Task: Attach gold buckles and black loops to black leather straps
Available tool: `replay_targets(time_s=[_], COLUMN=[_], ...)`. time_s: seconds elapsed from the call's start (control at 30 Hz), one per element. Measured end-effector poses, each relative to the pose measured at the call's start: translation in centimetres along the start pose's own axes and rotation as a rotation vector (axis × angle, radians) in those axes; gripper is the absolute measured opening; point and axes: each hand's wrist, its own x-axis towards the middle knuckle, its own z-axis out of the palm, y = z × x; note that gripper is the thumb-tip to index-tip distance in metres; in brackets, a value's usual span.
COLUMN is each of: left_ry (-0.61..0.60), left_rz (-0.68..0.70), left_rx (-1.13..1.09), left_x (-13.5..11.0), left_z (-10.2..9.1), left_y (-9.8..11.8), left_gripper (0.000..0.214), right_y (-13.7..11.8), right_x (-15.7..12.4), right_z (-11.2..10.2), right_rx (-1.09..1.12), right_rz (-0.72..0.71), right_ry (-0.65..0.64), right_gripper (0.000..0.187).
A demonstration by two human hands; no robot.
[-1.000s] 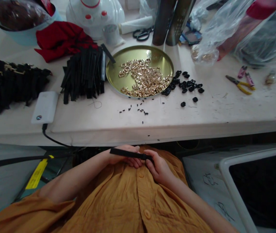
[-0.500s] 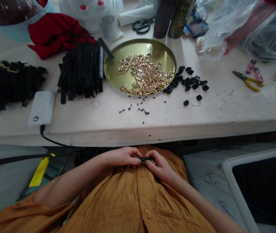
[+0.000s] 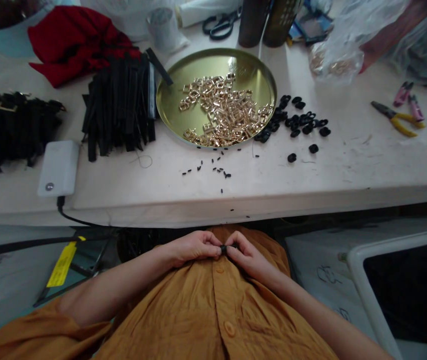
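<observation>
At the far left of the pale surface [image 3: 348,165] lies a heap of black straps with gold buckles [image 3: 10,125]; at its 4 o'clock sits a white power bank [image 3: 58,167], a dark cable [image 3: 66,212] dropping from its near end over the edge; at 12 o'clock of the power bank lies a red cloth [image 3: 70,42]; just right of that is a stack of plain black straps [image 3: 119,107], touching the rim of a round gold tray [image 3: 213,60] at its 3 o'clock; a mound of gold buckles [image 3: 223,112] fills the near half of the tray; tiny black bits [image 3: 213,167] are scattered at the tray's 6 o'clock, and black loops [image 3: 299,120] cluster at its 4 o'clock; yellow-handled pliers [image 3: 397,120] lie well apart at the right.

Below the surface's near edge, over an orange shirt [image 3: 213,310], the left hand [image 3: 194,247] and right hand [image 3: 245,255] meet fingertip to fingertip; both are closed narrow, pinching a small black piece [image 3: 223,248] between them, at 6 o'clock of the tray; what the piece is cannot be told, as the fingers hide most of it.
</observation>
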Motion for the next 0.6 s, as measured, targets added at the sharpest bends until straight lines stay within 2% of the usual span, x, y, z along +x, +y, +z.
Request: replay_targets(time_s=[0.1, 0.27, 0.47, 0.6], left_ry=[0.014, 0.057, -0.007, -0.027], left_rz=[0.000, 0.003, 0.012, 0.064], left_rx=[0.011, 0.018, -0.024, 0.084], left_x=[0.3, 0.4, -0.1, -0.2], left_z=[0.0, -0.2, -0.4, -0.3], left_y=[-0.3, -0.3, 0.1, 0.1], left_gripper=[0.024, 0.025, 0.033, 0.030], right_y=[0.0, 0.3, 0.7, 1.1], right_x=[0.3, 0.4, -0.2, -0.5], right_z=[0.1, 0.3, -0.3, -0.4], right_rx=[-0.031, -0.176, -0.329, -0.410], right_rz=[-0.030, -0.096, -0.155, -0.192], right_ry=[-0.002, 0.091, 0.088, 0.078], right_gripper=[0.007, 0.006, 0.011, 0.006])
